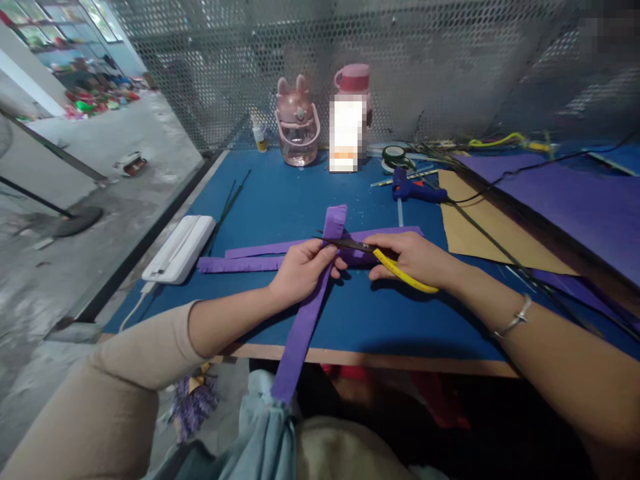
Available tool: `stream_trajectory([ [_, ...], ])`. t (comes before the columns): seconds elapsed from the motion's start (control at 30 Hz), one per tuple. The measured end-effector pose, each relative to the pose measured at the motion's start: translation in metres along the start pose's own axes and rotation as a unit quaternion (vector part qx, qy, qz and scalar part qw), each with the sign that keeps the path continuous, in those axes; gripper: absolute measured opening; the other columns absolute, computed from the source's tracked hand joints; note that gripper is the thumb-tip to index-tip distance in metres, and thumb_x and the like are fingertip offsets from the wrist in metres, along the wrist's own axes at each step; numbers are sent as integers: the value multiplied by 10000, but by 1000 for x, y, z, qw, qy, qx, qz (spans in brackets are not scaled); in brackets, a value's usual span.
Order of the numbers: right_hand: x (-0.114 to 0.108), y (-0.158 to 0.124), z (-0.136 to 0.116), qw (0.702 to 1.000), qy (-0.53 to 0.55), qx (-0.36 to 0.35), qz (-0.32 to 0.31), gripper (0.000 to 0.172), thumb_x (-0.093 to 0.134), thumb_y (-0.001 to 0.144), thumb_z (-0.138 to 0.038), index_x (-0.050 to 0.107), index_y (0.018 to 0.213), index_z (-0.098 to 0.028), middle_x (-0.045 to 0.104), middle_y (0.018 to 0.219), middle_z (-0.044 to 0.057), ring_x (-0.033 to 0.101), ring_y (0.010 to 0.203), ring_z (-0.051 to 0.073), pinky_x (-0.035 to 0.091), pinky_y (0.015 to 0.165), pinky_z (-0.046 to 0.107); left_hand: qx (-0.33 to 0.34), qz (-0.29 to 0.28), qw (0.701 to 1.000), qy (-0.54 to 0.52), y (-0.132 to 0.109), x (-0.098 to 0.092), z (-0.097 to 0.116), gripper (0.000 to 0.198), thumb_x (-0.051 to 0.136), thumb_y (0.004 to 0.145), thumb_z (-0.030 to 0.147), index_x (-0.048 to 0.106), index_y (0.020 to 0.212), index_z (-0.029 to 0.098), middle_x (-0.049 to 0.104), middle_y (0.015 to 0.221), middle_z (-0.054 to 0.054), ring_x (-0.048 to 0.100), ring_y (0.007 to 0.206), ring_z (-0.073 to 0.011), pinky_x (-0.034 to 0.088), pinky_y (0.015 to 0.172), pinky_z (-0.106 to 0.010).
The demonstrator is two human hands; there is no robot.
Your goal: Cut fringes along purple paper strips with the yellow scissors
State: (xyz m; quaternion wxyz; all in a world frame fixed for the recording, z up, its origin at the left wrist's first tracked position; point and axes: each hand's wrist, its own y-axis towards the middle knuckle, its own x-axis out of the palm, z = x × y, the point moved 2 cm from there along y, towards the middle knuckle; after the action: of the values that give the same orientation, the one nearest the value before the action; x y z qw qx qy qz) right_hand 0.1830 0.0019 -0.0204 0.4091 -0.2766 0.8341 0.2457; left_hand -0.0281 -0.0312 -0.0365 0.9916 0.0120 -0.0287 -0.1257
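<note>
My left hand [303,268] pinches a long purple strip [305,320] near its upper part. The strip's far end shows small cuts along its edge, and its lower end hangs over the table's front edge toward my lap. In my right hand [415,257] is a pair of scissors [400,272] with yellow handles and dark blades. The blades cross the strip just above my left fingertips, and their tips stick out past its left side. Behind my hands, more purple strips [240,264] lie across the blue table [280,193].
A white power bank [179,250] with a cable lies at left. Farther back stand a glue bottle [259,133], a pink water bottle [299,127] and a pink-lidded bottle [354,79]. A blue glue gun [417,190], brown paper [480,230] and purple sheets [560,200] occupy the right.
</note>
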Motion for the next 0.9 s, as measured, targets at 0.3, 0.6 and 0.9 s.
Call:
stream_trajectory([
  [0.3,-3,1,6,999,-7,33,12,460,645,802,-520,653,1119,-187,718,938,59,637,738,180,464,659,267,0,-10,1000,-14,0,1,1,362,618,833,471,597,906,117,662,717,-14,583,544,-71,495,562,-209],
  [0.6,-9,-2,-1,998,-25,29,-40,721,708,681,-638,539,1239,-214,664,1149,89,634,1001,278,478,832,351,16,-2,1000,-5,1,0,1,299,568,864,415,610,865,118,650,702,-15,559,526,-72,477,546,-210],
  [0.9,-7,-1,1,1000,1,12,-20,581,679,739,-609,612,1135,-190,693,1065,74,645,908,235,484,783,315,10,-20,1000,14,0,2,3,288,578,850,400,635,821,119,654,704,-23,558,530,-73,472,551,-207],
])
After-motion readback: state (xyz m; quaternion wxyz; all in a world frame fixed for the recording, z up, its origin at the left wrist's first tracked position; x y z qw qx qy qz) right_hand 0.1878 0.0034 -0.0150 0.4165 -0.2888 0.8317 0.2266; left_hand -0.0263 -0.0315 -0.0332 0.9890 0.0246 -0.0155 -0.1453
